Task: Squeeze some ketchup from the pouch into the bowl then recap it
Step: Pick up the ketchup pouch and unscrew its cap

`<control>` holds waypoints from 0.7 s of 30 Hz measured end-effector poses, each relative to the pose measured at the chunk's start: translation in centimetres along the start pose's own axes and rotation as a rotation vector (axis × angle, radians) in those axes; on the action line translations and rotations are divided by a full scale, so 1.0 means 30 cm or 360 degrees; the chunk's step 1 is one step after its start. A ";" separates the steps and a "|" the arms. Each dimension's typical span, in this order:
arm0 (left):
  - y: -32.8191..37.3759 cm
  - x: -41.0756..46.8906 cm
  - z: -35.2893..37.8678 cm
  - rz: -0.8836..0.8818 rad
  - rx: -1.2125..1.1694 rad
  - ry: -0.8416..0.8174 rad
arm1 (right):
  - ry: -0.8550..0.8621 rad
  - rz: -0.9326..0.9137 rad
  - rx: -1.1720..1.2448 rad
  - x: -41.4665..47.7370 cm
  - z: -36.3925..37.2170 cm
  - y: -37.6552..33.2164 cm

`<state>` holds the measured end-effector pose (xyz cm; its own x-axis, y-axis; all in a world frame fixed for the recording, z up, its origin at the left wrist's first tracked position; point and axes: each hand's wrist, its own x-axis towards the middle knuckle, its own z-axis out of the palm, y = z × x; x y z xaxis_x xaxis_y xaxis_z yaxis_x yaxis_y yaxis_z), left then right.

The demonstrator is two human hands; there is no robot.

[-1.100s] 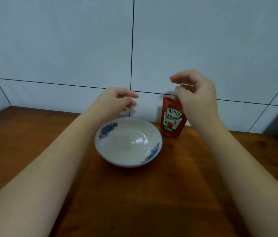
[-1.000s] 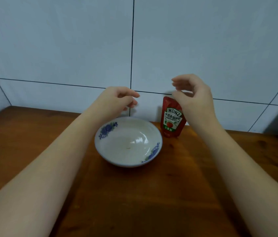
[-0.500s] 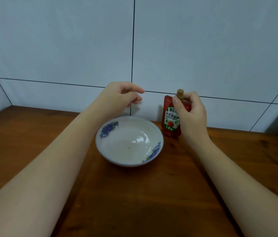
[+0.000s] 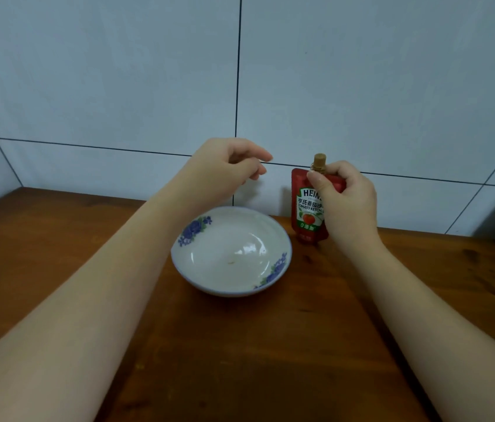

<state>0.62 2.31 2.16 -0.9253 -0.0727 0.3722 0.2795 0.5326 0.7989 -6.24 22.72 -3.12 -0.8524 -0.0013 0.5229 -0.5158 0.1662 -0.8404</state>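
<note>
Your right hand (image 4: 346, 202) grips the pouch (image 4: 305, 208) at two o'clock of the bowl (image 4: 231, 251), probably lifted; your left hand (image 4: 225, 169) hovers loosely curled, empty.

Red pouch (image 4: 307, 205), tan cap (image 4: 319, 161), white bowl (image 4: 225, 287) with blue flowers

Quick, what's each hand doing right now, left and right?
Left hand: loosely curled, holding nothing, raised behind the bowl.
Right hand: closed on the upper part of the ketchup pouch, cap on.
</note>
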 end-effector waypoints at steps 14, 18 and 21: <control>0.050 -0.013 0.008 0.0455 0.0110 0.0088 | -0.0215 -0.0412 -0.0332 0.040 -0.028 -0.132; 0.069 -0.018 0.010 0.0572 0.0165 0.0094 | -0.0412 -0.0466 -0.0481 0.031 -0.019 -0.141; 0.063 -0.022 0.017 0.0600 0.0264 0.0106 | -0.0484 -0.0527 -0.0554 0.023 -0.005 -0.144</control>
<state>1.63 3.78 3.19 -0.7459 0.1020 0.6582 0.5456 0.6604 0.5160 -4.59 22.15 0.88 -0.6629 -0.3840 0.6428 -0.7450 0.4241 -0.5150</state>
